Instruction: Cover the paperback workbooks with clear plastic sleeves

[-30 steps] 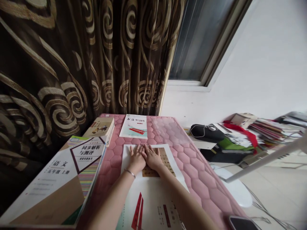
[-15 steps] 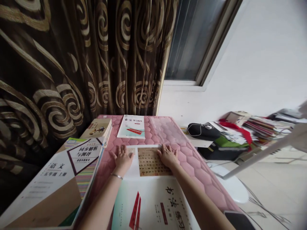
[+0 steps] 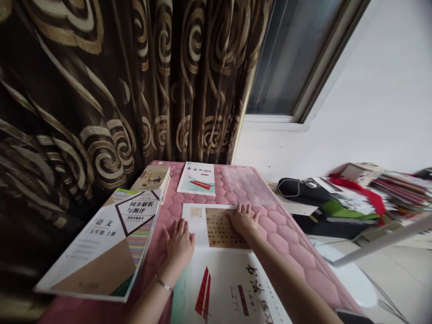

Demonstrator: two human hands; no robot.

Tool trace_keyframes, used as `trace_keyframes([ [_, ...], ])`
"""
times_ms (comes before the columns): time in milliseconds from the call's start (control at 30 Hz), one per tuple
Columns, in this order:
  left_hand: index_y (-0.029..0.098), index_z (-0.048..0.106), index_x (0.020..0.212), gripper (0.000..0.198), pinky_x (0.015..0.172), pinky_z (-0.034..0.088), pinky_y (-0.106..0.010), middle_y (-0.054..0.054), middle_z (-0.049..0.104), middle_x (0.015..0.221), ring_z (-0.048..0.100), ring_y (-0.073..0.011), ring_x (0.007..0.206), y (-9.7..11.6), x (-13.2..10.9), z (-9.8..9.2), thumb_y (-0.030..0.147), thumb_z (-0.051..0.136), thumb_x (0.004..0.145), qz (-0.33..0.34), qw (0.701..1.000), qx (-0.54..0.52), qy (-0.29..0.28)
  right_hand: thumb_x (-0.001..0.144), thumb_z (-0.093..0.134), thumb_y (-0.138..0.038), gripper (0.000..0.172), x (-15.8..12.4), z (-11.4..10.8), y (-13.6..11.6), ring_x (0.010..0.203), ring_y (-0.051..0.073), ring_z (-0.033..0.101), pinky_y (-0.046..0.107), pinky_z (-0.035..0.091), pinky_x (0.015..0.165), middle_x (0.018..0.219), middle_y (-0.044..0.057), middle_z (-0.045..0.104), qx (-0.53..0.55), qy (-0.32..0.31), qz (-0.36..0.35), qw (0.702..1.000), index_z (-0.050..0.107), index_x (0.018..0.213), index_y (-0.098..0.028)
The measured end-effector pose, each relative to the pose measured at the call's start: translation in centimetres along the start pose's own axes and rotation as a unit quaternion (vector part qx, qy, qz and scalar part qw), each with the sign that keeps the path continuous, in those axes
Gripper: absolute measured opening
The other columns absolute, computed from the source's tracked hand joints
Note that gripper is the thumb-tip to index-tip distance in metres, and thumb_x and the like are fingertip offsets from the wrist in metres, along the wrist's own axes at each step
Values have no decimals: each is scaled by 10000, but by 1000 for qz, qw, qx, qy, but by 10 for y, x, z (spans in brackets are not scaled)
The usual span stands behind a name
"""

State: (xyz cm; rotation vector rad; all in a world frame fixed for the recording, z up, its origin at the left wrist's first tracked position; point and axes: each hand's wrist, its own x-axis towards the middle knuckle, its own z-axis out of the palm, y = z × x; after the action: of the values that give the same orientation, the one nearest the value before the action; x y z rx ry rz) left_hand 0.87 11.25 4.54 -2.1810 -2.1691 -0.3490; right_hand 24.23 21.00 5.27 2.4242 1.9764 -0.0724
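A calligraphy workbook [image 3: 229,292] lies opened out on the pink table, its cover with a red design nearest me. On its far page is a brown picture of old handwriting [image 3: 221,231]. My right hand [image 3: 243,220] rests flat over the right side of that picture, fingers spread. My left hand [image 3: 180,243], with a silver bracelet [image 3: 164,283] on the wrist, lies at the workbook's left edge, fingers stretched out. Neither hand grips anything.
Stacked textbooks [image 3: 101,252] lie on the left, a smaller tan book [image 3: 151,178] behind them. Another calligraphy booklet [image 3: 196,177] and a clear plastic sheet [image 3: 248,185] lie at the back. A patterned curtain [image 3: 189,81] hangs behind. Papers and a black case [image 3: 303,191] sit right.
My left hand has slid back toward me along the workbook's left edge, uncovering a small print at the page's corner. My right hand stays on the picture. The view has shifted left.
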Motion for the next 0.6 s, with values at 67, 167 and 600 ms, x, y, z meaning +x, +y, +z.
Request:
trace_keyframes([
  [67,233,533,1394,460,1153,216,-656,-93,474,1496,382,-298,1409,-2,-5,5,310,386,965,-7,1000,-11,12,974,336,-409,661,-6,-2,-23,1469,386,154,645,105,1127,1563,249,302,-19,31,-20,999,323,1503,-13],
  [167,227,534,1396,464,1165,192,-651,-89,472,1498,376,-297,1413,-2,-4,11,294,394,958,-15,999,-24,27,961,380,-407,570,-19,-3,-68,1367,366,350,554,260,1087,1491,254,410,15,47,-113,992,480,1411,-71],
  [600,222,605,1329,435,1173,227,-619,-92,578,1400,480,-296,1320,-4,-4,23,255,451,924,-17,995,-74,63,795,606,-628,706,20,-2,-169,1228,352,522,448,389,982,1267,219,622,118,-23,-97,988,606,1269,-103],
])
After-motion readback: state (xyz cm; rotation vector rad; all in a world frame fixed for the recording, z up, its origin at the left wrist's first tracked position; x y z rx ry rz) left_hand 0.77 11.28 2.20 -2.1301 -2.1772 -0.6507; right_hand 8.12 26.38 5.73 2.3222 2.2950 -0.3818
